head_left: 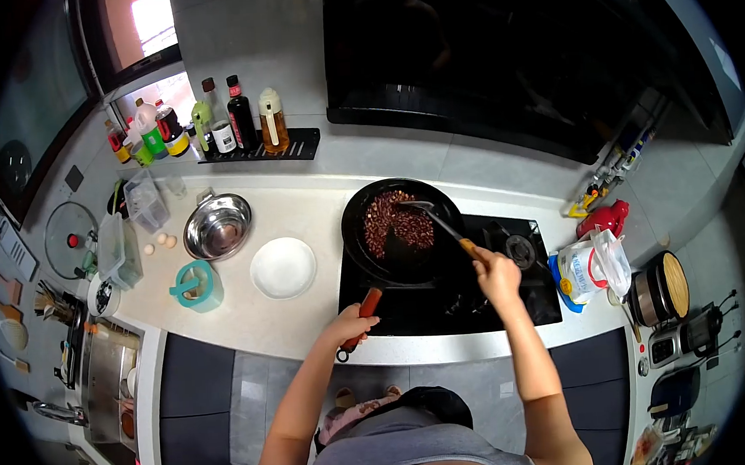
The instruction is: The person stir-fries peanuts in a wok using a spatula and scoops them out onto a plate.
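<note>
A black frying pan [358, 254] sits on the left burner of the black gas stove [511, 309]. Reddish-brown peanuts or beans [380, 222] are spread over its bottom; I cannot tell which. My left hand [354, 324] is closed around the pan's reddish wooden handle at the front. My right hand [498, 275] grips the wooden handle of a metal spatula [448, 226], whose blade rests among the peanuts or beans toward the back of the pan.
Left of the stove stand a white bowl [282, 268], a steel bowl [218, 227] and a teal container [198, 288]. Several eggs [166, 241] lie nearby. Bottles line a black shelf [300, 144] behind. At right are a white bag [581, 268] and a red kettle-like object [605, 218].
</note>
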Available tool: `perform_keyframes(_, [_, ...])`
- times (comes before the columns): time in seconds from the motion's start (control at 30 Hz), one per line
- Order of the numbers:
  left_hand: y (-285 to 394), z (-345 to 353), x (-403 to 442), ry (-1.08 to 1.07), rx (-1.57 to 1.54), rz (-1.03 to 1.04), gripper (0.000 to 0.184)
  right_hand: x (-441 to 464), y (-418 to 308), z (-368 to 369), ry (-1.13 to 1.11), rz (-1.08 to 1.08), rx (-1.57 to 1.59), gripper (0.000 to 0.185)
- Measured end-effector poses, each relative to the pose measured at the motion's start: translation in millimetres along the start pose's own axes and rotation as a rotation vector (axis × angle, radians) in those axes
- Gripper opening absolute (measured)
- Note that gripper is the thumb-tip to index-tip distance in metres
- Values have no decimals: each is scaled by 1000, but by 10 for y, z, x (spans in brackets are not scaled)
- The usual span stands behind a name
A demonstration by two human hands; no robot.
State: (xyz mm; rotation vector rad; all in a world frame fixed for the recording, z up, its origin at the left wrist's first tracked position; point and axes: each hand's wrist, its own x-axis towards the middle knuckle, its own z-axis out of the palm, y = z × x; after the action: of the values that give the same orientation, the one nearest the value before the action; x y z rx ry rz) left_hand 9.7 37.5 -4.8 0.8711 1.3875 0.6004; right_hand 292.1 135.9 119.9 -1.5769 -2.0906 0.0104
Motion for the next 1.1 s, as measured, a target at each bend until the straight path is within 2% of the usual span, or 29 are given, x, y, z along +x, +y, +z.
perform_keyframes(0.13, [-14,-11,18,5,8,9,33,-74,166,-719,-101,-84,-167,29])
perform_keyframes(0.23, [1,-1,10,14,13,1,29,-126,245,-942,-140,-178,-267,27])
perform_keyframes(0.33, [42,1,-37,8,5,5,32,-125,303,-751,-122,-311,-308,27])
perform_keyframes(0.47, [21,-12,-16,8,2,13,34,14,172,-96,-24,-292,-282,29])
perform_keyframes(0.57, [21,-14,-23,8,2,7,34,108,102,192,-24,-162,-124,25])
perform_keyframes(0.7, [-21,-24,24,8,-7,2,35,132,61,-11,-17,-23,8,25])
perform_keyframes(0.8, [-3,-6,12,-3,-8,-6,35,186,256,-227,-8,23,-52,25])
perform_keyframes(0.87, [8,-15,8,-4,-4,-6,35,290,501,-290,-81,102,-47,23])
perform_keyframes(0.93, [6,-21,11,-2,-2,-2,35,456,722,-399,-319,208,41,24])
perform_keyframes(1.0, [-13,-24,27,-8,-8,4,35,621,1114,-257,-471,416,432,31])
perform_keyframes(1.03, [-21,-30,38,-11,-10,8,35,735,1116,-345,-649,495,505,31])
perform_keyframes(1.1, [-37,-30,49,-12,-4,6,35,844,1315,-144,-781,746,729,26])
